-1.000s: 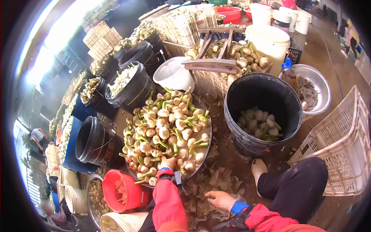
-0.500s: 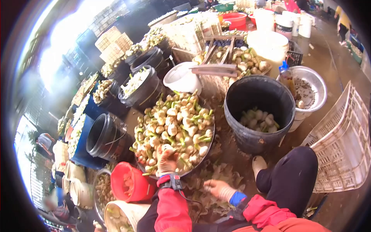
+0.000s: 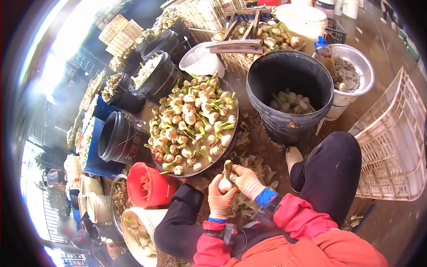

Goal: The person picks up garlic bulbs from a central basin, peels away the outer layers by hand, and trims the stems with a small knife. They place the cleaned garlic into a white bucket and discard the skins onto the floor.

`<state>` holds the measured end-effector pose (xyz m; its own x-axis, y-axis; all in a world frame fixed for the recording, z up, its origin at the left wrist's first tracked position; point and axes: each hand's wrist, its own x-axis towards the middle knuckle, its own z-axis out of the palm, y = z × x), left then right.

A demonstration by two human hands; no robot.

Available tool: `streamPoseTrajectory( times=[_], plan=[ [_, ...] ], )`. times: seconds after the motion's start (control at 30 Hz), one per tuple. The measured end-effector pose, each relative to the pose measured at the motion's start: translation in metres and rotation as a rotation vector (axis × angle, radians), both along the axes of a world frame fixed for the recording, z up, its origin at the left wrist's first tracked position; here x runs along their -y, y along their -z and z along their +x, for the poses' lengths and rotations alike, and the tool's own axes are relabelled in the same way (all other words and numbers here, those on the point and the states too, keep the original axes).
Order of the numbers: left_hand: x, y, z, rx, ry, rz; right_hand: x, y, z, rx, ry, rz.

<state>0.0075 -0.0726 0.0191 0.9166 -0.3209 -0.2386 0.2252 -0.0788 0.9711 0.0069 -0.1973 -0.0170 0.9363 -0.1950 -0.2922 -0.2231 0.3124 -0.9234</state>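
Note:
My left hand [image 3: 221,201] is closed round a garlic bulb [image 3: 226,183] whose cut green stem points up. Against the bulb's right side is my right hand [image 3: 247,181], its fingers curled; whether it also grips a small tool cannot be made out. Just beyond my hands, a wide round pan [image 3: 205,163] carries a heap of garlic bulbs [image 3: 190,118] with short green stems. Under my hands, pale peeled skins [image 3: 263,171] litter the floor.
A tall black bucket [image 3: 291,122] with white bulbs inside stands ahead, right of the pan. On the left are a red bucket [image 3: 149,184] and a cream bucket [image 3: 140,236] of bulbs. A white plastic crate [image 3: 391,147] leans at my right, beyond my knee.
My left hand has drawn back from the heap towards me with a garlic bulb. My right hand has risen to meet it. The view has shifted, tilting down.

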Motion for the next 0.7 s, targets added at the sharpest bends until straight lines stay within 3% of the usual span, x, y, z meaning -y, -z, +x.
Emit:
streamPoseTrajectory(
  times=[0.07,0.23,0.3,0.33,0.4,0.43,0.5,0.57,0.6,0.67,0.7],
  plan=[
    [0.000,0.013,-0.002,0.634,0.028,0.521,-0.001,-0.006,-0.005,-0.002,0.019,-0.082],
    [0.003,0.007,-0.005,0.784,0.065,0.733,-0.003,-0.015,-0.005,-0.166,0.078,-0.084],
    [-0.002,0.019,-0.002,0.255,-0.032,0.142,0.003,-0.025,-0.009,-0.113,0.036,-0.058],
    [-0.007,0.014,0.001,0.037,-0.059,-0.053,0.007,-0.030,-0.012,-0.058,-0.004,-0.034],
    [-0.017,-0.005,0.004,-0.569,-0.107,-0.689,0.010,-0.028,-0.012,0.107,-0.002,-0.008],
    [-0.017,-0.004,0.007,-0.642,-0.224,-0.653,0.009,-0.027,-0.013,0.156,-0.001,0.070],
    [-0.018,-0.003,0.012,-0.680,-0.243,-0.631,0.006,-0.021,-0.013,0.205,0.001,0.150],
    [-0.016,-0.007,0.015,-0.749,-0.213,-0.593,0.004,-0.013,-0.014,0.287,0.049,0.510],
    [-0.016,-0.004,0.014,-0.752,-0.212,-0.595,0.004,-0.015,-0.014,0.285,0.050,0.508],
    [-0.019,0.006,0.013,-0.651,0.001,-0.461,0.002,-0.018,-0.015,-0.020,-0.064,0.514],
    [-0.017,0.009,0.010,-0.554,0.017,-0.372,0.001,-0.013,-0.014,-0.023,-0.063,0.512]
  ],
)
